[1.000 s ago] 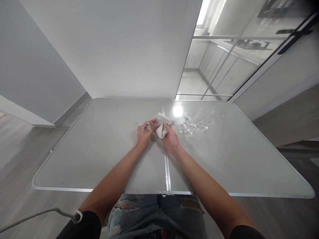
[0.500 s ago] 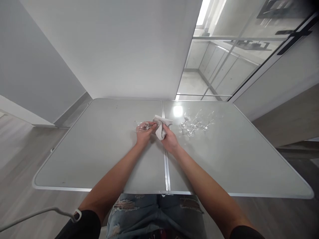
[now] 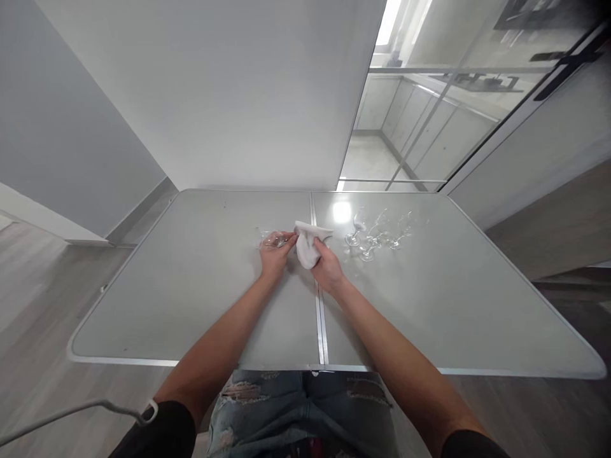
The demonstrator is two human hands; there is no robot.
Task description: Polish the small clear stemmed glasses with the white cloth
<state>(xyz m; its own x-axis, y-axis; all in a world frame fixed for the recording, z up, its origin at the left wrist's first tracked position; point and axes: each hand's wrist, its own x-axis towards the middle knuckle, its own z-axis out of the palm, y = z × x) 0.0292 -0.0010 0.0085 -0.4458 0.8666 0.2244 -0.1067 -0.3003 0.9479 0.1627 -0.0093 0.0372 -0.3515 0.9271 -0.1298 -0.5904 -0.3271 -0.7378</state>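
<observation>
My left hand (image 3: pixel 274 254) is closed around a clear stemmed glass (image 3: pixel 266 239), held on its side with the bowl pointing left. A white cloth (image 3: pixel 308 250) is gripped in my right hand (image 3: pixel 327 267), its thumb pressing on the folds. The cloth covers the right end of the glass, so the foot is hidden. Both hands are above the middle of the table, close together. To the right of the cloth, several clear stemmed glasses (image 3: pixel 366 254) stand in a group, their round feet on the tabletop.
The pale grey table (image 3: pixel 167 292) has a metal-edged seam (image 3: pixel 321 324) running down its middle. A white wall (image 3: pixel 248 95) rises behind it. At the back right is a glass-paned door (image 3: pixel 410 140). A grey cable (image 3: pixel 71 413) hangs by my left sleeve.
The cloth has shifted and been refolded around the end of the glass, and the held glass has tilted slightly. The standing glasses have not moved.
</observation>
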